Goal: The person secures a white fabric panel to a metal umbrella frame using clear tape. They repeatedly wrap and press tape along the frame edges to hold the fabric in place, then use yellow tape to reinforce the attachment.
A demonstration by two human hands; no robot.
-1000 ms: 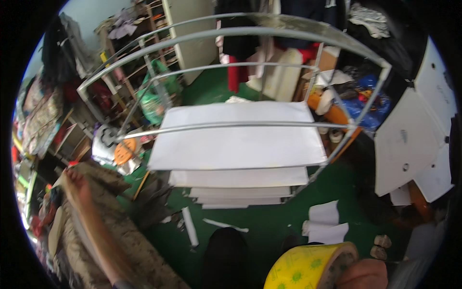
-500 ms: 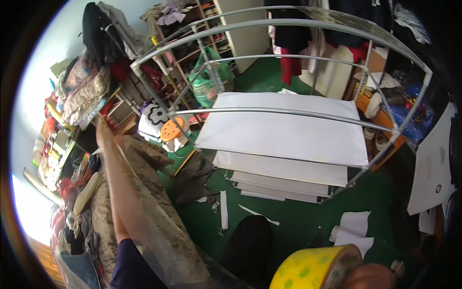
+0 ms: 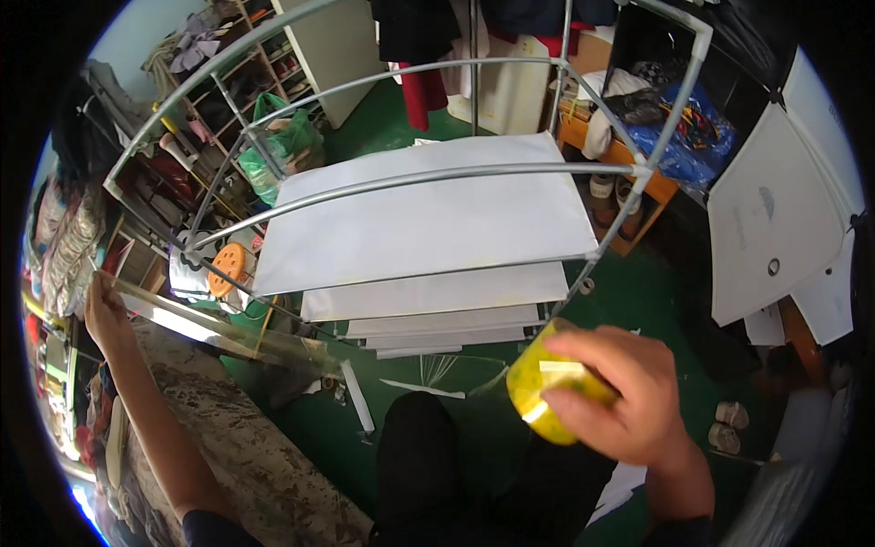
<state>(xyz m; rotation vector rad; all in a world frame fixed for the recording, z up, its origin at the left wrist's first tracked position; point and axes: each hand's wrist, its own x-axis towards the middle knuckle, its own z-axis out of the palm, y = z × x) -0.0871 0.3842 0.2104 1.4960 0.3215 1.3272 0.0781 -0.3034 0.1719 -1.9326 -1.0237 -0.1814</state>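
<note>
My right hand [image 3: 638, 392] is wrapped round a thick yellow roll of packing tape [image 3: 547, 387], held up at the right above my knees. Far to the left, my left hand [image 3: 108, 314] is raised with its fingers closed on the free end of the tape. From there a wide clear strip of tape [image 3: 210, 330] stretches across toward the roll; part of it is hard to see against the floor. Beyond both hands stands a rack of grey metal tubes [image 3: 410, 180] with several white shelf sheets [image 3: 419, 223] one below another. Neither hand touches the rack.
A patterned brown cover [image 3: 219, 428] lies at the left. Behind the rack's left side are an orange stool [image 3: 227, 267] and a green plastic bag [image 3: 283, 146]. White panels [image 3: 775, 210] stand at the right. Paper scraps [image 3: 357, 397] and shoes [image 3: 727, 427] lie on the green floor.
The tape roll and my right hand have risen from the lower edge into fuller view. My left hand appears lower and farther left. The whole view has shifted right, with the rack now farther left.
</note>
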